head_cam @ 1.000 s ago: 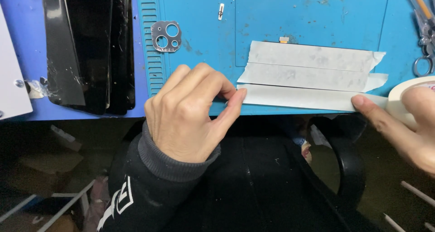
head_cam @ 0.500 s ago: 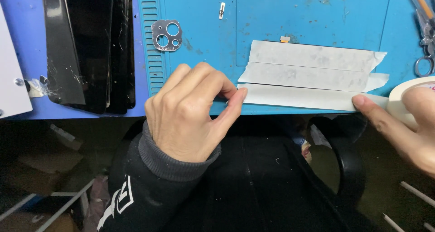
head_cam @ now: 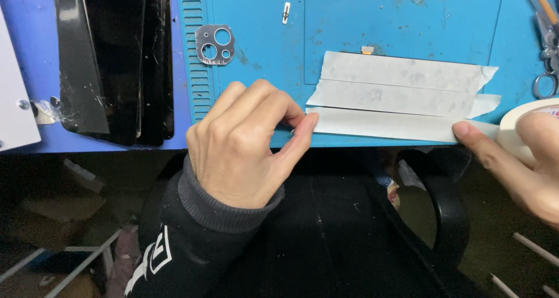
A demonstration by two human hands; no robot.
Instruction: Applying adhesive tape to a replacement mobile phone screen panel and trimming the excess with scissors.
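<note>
The left hand (head_cam: pixel 244 144) is curled, thumb pressing down the left end of the lowest white paper tape strip (head_cam: pixel 384 124) on the blue rubber work mat (head_cam: pixel 349 18). The right hand (head_cam: pixel 518 158) grips a white roll of masking tape (head_cam: pixel 524 126), one finger flat on the strip's right end. A small metal camera-hole plate (head_cam: pixel 215 43) lies nearby, beside black glass phone panels (head_cam: pixel 116 59).

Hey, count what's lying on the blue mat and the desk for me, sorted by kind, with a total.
Tape strips: 3
Tape roll: 1
Camera lens frame: 1
Black glass panels: at least 2, stacked, exact count unclear
Scissors: 1
Small metal clip: 1
Total: at least 9
</note>
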